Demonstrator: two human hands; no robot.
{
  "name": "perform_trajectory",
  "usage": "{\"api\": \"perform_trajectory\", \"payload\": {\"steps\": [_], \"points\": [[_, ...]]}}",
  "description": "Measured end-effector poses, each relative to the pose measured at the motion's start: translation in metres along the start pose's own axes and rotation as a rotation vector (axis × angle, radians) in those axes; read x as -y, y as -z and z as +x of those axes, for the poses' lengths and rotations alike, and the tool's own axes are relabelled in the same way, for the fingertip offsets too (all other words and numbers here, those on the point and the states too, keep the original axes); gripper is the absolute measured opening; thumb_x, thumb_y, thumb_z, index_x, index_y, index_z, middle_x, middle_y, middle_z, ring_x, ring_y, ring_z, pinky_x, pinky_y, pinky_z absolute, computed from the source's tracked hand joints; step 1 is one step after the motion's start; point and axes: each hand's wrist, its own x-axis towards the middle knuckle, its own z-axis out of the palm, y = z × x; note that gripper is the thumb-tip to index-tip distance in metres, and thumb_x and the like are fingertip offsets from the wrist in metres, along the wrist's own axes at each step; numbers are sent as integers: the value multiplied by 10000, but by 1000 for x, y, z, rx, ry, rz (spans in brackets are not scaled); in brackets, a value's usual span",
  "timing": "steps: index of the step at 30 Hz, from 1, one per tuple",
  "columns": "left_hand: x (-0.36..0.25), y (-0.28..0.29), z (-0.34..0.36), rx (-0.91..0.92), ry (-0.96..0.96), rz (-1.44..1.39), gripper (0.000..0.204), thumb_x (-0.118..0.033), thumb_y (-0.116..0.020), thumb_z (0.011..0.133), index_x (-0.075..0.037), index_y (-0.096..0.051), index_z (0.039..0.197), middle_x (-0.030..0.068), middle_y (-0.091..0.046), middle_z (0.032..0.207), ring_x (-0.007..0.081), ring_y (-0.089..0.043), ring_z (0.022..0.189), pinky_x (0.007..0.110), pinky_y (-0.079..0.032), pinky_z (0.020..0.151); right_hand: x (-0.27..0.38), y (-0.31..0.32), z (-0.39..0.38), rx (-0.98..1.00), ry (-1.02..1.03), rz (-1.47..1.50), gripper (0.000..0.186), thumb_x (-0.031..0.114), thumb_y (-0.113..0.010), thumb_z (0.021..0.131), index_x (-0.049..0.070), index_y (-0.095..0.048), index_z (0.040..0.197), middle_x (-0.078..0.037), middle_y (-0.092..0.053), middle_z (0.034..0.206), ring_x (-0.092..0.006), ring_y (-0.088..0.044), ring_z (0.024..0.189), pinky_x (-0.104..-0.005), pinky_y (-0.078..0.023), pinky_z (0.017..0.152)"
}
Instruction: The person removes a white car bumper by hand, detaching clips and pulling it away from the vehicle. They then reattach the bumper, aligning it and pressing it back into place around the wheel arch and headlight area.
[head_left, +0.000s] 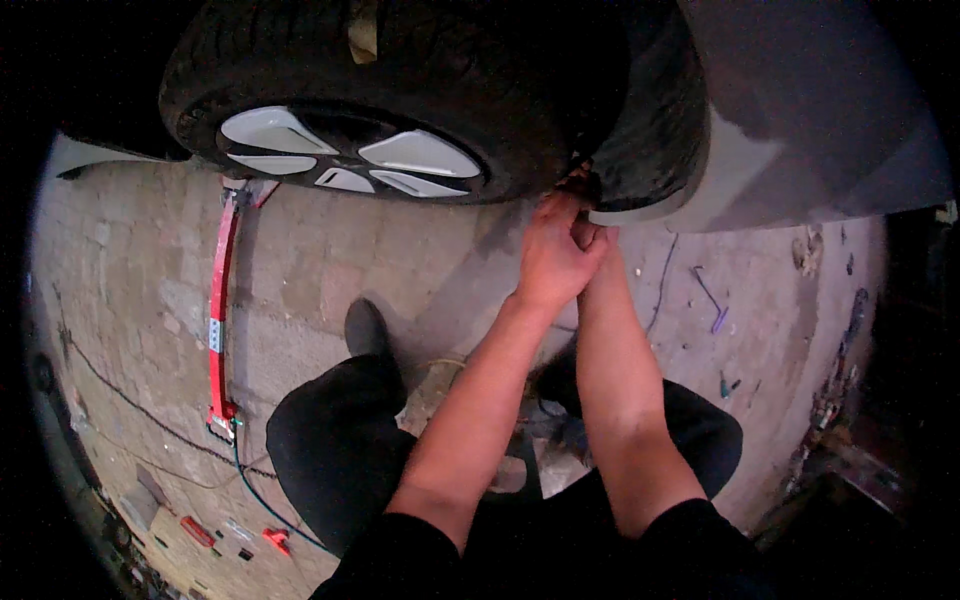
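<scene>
Downward fisheye view from head height

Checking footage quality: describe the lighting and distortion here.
Head view: fisheye border curved and black; tyre deep in shadow, pale wheel panels brighter; paved floor dim but readable; where the left hand and right hand reach in beside the tyre, darkness hides detail.

Wheel's (pixel 365 150) at the far side, hands (pixel 553 258) just off its right, by the wheel-arch liner (pixel 655 125); jack's (pixel 220 295) over left, hose (pixel 262 487) running nearer.
</scene>
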Motion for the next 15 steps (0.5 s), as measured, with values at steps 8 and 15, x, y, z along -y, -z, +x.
{"api": "perform_trajectory", "payload": {"steps": [8,15], "points": [[3,7,6,84,6,50,363,-219,-822,722,-35,-731,1021,189,-707,969,379,-664,946,446,-534,825,-25,-29,2,-275,254,-51,446,463,-523,971,84,-621,1183,-117,-678,1070,-293,-645,926,-420,-566,828],[5,0,3,23,-17,53,365,-181,-811,709,-30,-716,1026,177,-687,1021,382,-629,1023,441,-519,882,-32,-44,-6,-420,322,-126,415,455,-525,978,89,-627,1144,-99,-682,1026,-277,-645,885,-401,-569,801]]}}
